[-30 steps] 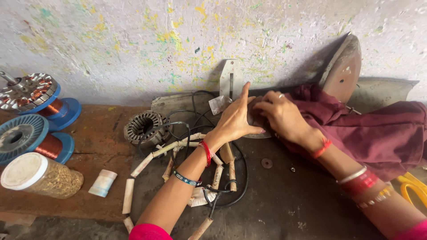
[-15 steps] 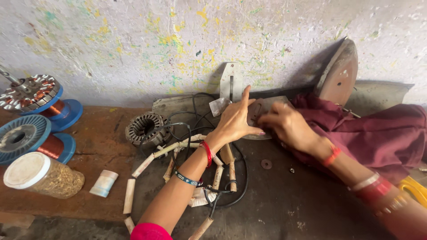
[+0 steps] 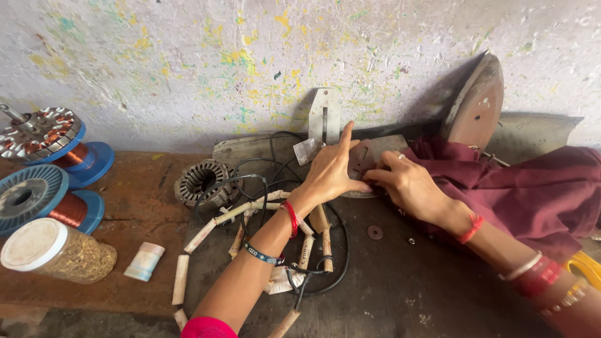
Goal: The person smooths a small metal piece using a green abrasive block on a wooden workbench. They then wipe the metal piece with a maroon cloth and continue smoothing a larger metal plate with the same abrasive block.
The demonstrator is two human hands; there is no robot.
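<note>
Both hands on flat metal plate (image 3: pixel 369 159): left hand (image 3: pixel 330 174) fingers spread, right hand (image 3: pixel 407 181) pinching edge; maroon cloth (image 3: pixel 532 188) beside.

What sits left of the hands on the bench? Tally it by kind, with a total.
Blue plastic spools of copper wire: 2
Round grey metal stator core: 1
Clear jar with white lid: 1
Small white paper roll: 1
Total: 5

We see a rough whitewashed wall (image 3: pixel 188 56) flecked with yellow and green paint, our worn brown bench (image 3: pixel 134 188) below, soft daylight.
</note>
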